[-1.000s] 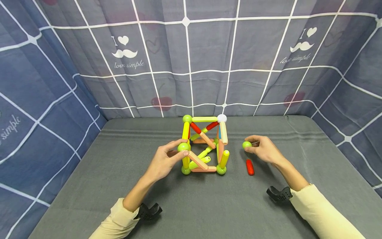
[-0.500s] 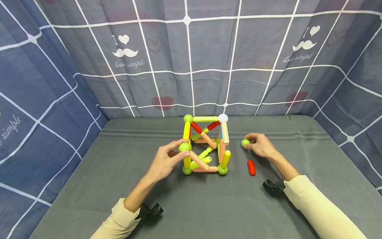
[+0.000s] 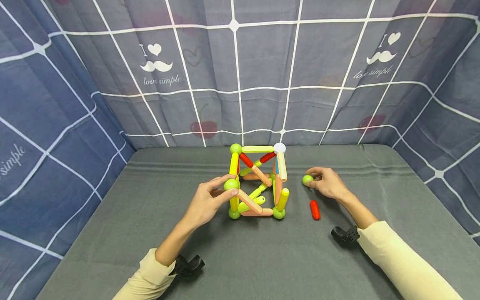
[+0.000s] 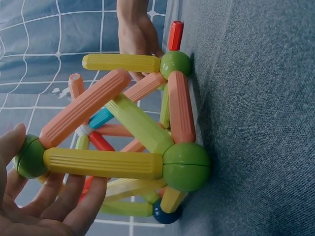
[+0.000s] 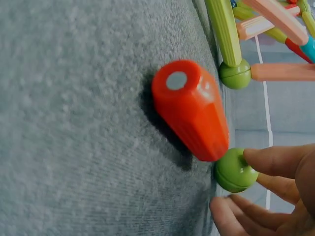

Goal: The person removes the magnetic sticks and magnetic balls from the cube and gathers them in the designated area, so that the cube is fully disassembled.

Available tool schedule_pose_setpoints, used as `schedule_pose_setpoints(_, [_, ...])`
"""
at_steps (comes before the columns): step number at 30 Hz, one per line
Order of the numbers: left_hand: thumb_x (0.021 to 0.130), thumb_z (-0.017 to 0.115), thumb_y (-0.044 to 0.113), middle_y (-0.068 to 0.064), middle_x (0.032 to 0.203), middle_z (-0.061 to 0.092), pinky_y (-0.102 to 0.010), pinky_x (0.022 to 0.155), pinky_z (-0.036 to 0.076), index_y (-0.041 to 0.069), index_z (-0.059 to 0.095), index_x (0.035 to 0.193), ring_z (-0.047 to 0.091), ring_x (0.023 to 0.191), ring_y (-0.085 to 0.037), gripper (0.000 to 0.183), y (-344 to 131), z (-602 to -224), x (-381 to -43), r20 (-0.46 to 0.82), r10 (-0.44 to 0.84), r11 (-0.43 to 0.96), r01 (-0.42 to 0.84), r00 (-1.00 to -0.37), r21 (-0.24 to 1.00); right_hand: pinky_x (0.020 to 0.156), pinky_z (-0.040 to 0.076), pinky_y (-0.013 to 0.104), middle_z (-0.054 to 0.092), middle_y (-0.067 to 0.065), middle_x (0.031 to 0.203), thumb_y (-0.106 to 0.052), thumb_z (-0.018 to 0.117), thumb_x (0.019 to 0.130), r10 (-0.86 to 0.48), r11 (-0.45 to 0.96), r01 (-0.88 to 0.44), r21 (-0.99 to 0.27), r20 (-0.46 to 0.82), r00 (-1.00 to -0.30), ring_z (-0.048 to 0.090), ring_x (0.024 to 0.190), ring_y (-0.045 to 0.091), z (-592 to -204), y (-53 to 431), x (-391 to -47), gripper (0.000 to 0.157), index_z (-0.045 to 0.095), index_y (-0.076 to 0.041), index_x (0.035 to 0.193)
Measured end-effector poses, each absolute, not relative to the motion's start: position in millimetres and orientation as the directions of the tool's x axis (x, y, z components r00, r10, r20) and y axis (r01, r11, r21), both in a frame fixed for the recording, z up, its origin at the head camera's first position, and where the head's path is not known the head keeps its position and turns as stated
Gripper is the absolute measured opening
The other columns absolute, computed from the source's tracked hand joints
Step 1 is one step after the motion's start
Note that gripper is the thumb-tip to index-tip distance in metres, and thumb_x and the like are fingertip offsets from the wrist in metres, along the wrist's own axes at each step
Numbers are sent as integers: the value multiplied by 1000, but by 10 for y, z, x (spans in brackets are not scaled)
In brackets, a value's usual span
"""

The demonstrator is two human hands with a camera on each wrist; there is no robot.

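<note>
The left hand (image 3: 204, 204) pinches the green corner ball (image 3: 231, 184) of the stick frame (image 3: 262, 176) mid-surface (image 3: 262, 258); a light, steady hold should keep it from tilting. To the right, beyond the red stick (image 3: 315, 210), the right hand (image 3: 325, 183) holds a loose green ball (image 3: 308, 180) between bent fingers, best gripped by its sides. Against a second ago, the right forearm (image 3: 357, 210) reaches slightly farther in; the left hand looks unmoved.

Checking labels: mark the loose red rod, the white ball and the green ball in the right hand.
Red rod (image 5: 197, 114), right wrist view, its long side.
White ball (image 3: 279, 148), head view, front face.
Green ball (image 5: 235, 171), right wrist view, side facing camera.
</note>
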State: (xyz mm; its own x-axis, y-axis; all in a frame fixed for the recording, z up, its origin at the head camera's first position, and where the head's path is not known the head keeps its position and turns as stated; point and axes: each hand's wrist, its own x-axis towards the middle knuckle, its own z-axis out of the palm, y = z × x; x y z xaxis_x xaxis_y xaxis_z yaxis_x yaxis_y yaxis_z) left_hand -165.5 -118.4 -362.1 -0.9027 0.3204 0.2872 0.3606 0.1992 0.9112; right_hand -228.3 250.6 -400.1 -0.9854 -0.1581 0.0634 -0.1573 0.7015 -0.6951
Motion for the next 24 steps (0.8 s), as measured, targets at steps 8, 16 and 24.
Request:
schedule_pose_setpoints(8, [92, 72, 16, -9, 122, 63, -31, 80, 53, 9, 64, 130, 69, 96, -22, 39, -1186, -3616, -1655, 285, 324, 202, 360, -902, 911, 84, 45, 59, 58, 28, 123, -12, 69, 91, -157, 756, -210, -620, 139, -978, 55, 112, 44, -3833, 2375, -2057, 38, 62, 3, 125])
schedule_pose_setpoints(16, [93, 71, 14, -9, 124, 63, -32, 83, 53, 11, 64, 130, 69, 99, -23, 38, -1193, -3618, -1657, 287, 332, 184, 360, -899, 915, 62, 54, 37, 62, 22, 120, -7, 72, 89, -239, 617, -301, -727, 192, -952, 67, 92, 34, -3707, 2124, -1750, 34, 64, 0, 121])
schedule_pose_setpoints(24, [92, 72, 17, -9, 112, 69, -28, 77, 52, 6, 63, 132, 69, 89, -23, 42, -1195, -3615, -1652, 287, 324, 212, 365, -902, 907, 44, 51, 34, 67, 10, 105, -9, 75, 87, -373, 475, -328, -817, 150, -915, 66, 92, 25, -3736, 1832, -1528, 29, 66, -6, 115])
